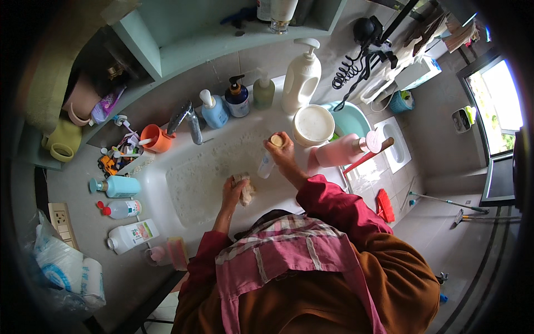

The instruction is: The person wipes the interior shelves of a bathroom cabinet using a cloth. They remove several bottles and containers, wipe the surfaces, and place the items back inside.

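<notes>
My left hand (229,195) grips a wadded beige cloth (246,193) above the front part of a white sink (156,204). In my right hand (285,156) is a pale bottle (266,165) with a tan round cap (276,140). It is held at a tilt over the sink's right side, its cap end towards the back. Cloudy water with patches of foam (196,175) covers the basin floor. A dark faucet (192,125) rises from the back left rim. My fingers hide part of both held things.
Pump bottles, among them a blue one (215,112) and a tall white one (302,81), line the back rim. A white tub (313,125) and a pink pump bottle (340,150) stand right. Bottles (121,186) and an orange cup (156,138) sit left. A shelf (200,52) overhangs the back.
</notes>
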Demonstrator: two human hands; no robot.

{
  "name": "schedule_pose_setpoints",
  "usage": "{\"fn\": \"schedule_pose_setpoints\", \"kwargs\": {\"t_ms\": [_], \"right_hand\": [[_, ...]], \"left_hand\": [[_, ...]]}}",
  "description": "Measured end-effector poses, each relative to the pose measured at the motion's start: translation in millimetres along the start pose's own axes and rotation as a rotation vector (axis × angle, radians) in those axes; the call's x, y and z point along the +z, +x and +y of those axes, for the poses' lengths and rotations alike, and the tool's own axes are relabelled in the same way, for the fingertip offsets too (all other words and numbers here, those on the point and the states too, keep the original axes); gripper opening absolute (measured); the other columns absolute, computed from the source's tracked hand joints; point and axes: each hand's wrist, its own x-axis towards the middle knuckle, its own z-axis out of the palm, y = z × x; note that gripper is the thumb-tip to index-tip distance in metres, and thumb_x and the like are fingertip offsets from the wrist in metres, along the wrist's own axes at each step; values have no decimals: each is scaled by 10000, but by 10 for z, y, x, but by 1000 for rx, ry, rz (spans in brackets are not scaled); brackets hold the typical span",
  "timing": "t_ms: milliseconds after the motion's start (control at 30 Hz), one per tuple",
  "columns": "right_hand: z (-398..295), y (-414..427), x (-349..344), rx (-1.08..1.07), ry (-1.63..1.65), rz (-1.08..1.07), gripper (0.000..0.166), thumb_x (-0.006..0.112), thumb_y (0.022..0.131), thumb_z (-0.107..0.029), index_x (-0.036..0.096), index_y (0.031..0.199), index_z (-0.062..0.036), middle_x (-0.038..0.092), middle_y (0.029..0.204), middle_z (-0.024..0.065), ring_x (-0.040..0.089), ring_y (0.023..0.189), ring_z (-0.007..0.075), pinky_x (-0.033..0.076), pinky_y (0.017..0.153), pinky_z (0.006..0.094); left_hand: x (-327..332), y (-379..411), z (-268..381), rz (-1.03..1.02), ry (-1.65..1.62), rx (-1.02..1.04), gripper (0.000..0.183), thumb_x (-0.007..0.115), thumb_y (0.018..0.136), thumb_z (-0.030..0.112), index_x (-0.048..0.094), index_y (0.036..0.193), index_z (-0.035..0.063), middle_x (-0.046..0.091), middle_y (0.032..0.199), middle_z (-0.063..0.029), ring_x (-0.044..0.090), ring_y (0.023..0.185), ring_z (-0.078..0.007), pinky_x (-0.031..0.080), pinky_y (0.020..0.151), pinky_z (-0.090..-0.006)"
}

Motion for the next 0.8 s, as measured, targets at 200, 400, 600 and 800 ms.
{"fn": "schedule_pose_setpoints", "kwargs": {"t_ms": [200,400,600,800], "right_hand": [[130,-309,466,112,42,54,222,673,713,-50,502,855,-41,530,768,10,507,681,100,446,598,249],[-51,-417,625,272,99,45,220,657,712,-50,516,882,-51,541,813,28,528,758,124,467,672,265],[-232,-409,556,239,129,-15,207,654,706,-38,516,859,-48,540,796,27,524,729,123,458,651,259],[-481,-256,538,281,239,-123,195,638,698,-7,490,821,-41,547,708,50,549,627,152,458,615,274]], "left_hand": [[301,-180,422,83,447,761,524,689,732,118,437,1177,6,431,1193,-176,478,1074,-332,400,898,-400],[296,-14,616,132,560,778,602,756,660,142,434,1157,29,497,1083,-191,519,966,-364,442,824,-423],[236,41,478,42,453,603,513,800,621,184,542,1040,38,547,968,-126,557,867,-304,459,763,-376],[138,-81,373,-42,217,541,460,797,630,189,562,995,37,549,944,-102,557,847,-250,449,742,-363]]}}
